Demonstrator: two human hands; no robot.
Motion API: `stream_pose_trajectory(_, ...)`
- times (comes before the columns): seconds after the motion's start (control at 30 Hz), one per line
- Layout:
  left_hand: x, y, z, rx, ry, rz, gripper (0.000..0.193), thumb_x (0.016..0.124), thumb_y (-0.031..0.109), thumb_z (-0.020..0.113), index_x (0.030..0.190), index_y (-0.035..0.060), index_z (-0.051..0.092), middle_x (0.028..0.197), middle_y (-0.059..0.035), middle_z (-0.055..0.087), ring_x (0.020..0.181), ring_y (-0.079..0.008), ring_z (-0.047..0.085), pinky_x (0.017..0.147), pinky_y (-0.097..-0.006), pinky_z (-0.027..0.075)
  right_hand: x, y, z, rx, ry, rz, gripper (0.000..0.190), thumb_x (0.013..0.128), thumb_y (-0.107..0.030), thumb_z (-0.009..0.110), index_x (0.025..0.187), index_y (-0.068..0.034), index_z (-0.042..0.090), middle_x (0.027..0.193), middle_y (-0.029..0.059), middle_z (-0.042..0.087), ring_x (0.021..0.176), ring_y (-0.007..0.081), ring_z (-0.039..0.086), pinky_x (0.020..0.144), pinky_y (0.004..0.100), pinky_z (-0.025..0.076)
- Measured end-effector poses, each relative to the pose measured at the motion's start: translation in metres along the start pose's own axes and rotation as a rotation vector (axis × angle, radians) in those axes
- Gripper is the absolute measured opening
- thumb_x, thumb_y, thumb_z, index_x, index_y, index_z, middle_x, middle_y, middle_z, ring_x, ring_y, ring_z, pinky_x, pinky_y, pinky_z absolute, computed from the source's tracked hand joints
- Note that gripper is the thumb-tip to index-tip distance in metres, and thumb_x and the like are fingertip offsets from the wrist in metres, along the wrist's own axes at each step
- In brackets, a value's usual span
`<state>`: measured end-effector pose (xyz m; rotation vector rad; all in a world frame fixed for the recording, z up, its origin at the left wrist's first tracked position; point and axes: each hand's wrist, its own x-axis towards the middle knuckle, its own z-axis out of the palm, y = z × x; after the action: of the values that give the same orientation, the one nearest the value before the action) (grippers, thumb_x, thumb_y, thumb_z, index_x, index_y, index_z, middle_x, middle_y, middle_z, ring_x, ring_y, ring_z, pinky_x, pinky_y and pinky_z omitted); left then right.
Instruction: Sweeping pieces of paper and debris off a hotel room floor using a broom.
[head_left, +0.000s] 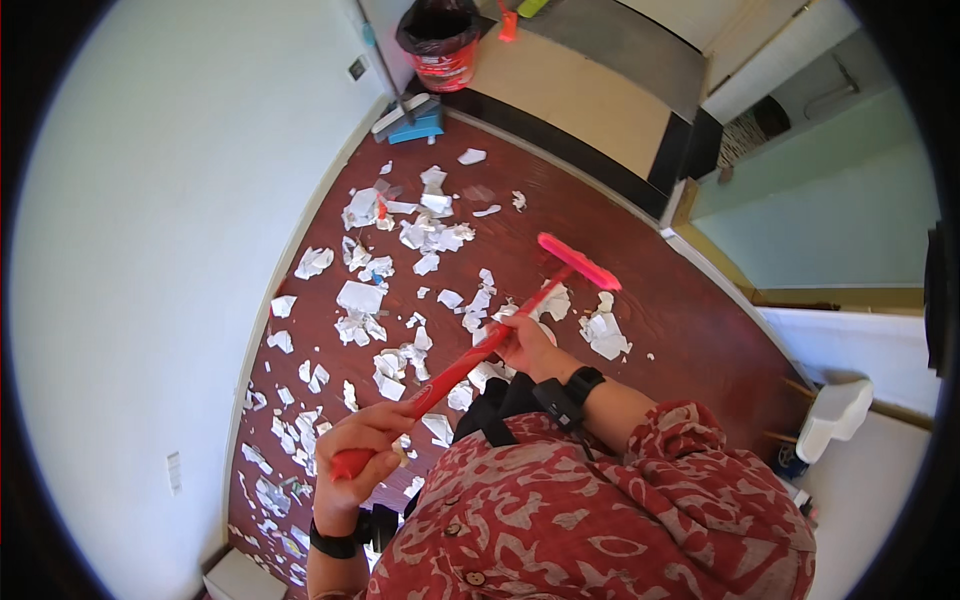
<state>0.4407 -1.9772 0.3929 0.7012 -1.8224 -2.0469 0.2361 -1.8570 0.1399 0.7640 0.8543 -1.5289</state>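
I hold a red broom by its long handle (457, 369), which runs diagonally across the view. Near the handle's end, my left hand (361, 442) is wrapped around the grip. Farther up the shaft, my right hand (523, 346) grips it too. The broom's bright pink head (579, 262) is over the dark red floor (637, 247). Scraps of torn and crumpled white paper (604, 334) lie just below the broom head. More paper pieces (362, 298) are strewn over the floor to the left, some partly hidden behind my hands and the handle.
A blue dustpan (416, 126) and a grey-handled broom (401, 112) stand in the far corner. Beside them is a red bucket (444, 71) lined with a black bag. White walls (150, 262) bound the left side. A white chair (832, 420) stands at right.
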Motion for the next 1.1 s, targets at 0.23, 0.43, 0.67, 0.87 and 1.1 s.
stream_pose_trajectory(0.23,0.058,-0.021,0.035,-0.020,-0.177,-0.376,0.007,0.073,-0.001,0.061,0.080,-0.0028,0.059,0.108,-0.0195,0.058,0.101,-0.0232,0.056,0.086,-0.0364,0.045,-0.034,-0.015,-0.098,0.313,0.248,-0.165,0.015,0.082,-0.006,0.047,0.096,0.001,0.047,0.083,0.0119,0.058,0.079,0.0237,0.060,0.073,0.0385,0.052)
stream_pose_trajectory(0.43,0.096,-0.042,0.068,-0.055,-0.160,-0.415,0.009,0.077,0.000,0.061,0.086,-0.0002,0.060,0.104,-0.0171,0.060,0.090,-0.0171,0.058,0.077,-0.0281,0.047,-0.047,-0.025,-0.123,0.359,0.435,-0.111,0.013,0.082,-0.006,0.049,0.092,0.002,0.049,0.085,0.0137,0.060,0.076,0.0253,0.061,0.071,0.0400,0.054)
stream_pose_trajectory(0.67,0.079,0.029,0.068,0.201,-0.069,-0.168,0.010,0.069,0.001,0.065,0.078,-0.0014,0.061,0.098,-0.0167,0.062,0.084,-0.0200,0.060,0.074,-0.0299,0.047,-0.040,-0.041,-0.053,0.162,0.126,0.075,0.011,0.087,-0.008,0.047,0.093,0.001,0.047,0.090,0.0143,0.059,0.085,0.0258,0.061,0.080,0.0387,0.053)
stream_pose_trajectory(0.87,0.038,0.064,0.077,0.299,-0.006,0.012,0.017,0.060,-0.003,0.069,0.075,0.0005,0.062,0.094,-0.0157,0.063,0.096,-0.0304,0.059,0.081,-0.0366,0.046,-0.034,-0.052,-0.001,-0.111,-0.041,0.202,0.012,0.087,-0.010,0.047,0.094,0.000,0.046,0.094,0.0164,0.059,0.091,0.0260,0.060,0.081,0.0377,0.052)
stream_pose_trajectory(1.1,-0.001,0.048,0.082,0.202,0.383,0.047,0.015,0.063,-0.002,0.068,0.077,-0.0001,0.063,0.094,-0.0163,0.063,0.096,-0.0311,0.059,0.083,-0.0387,0.046,-0.027,-0.056,0.043,-0.402,-0.075,0.329,0.013,0.089,-0.013,0.046,0.092,-0.001,0.050,0.089,0.0125,0.061,0.083,0.0234,0.061,0.076,0.0337,0.052)
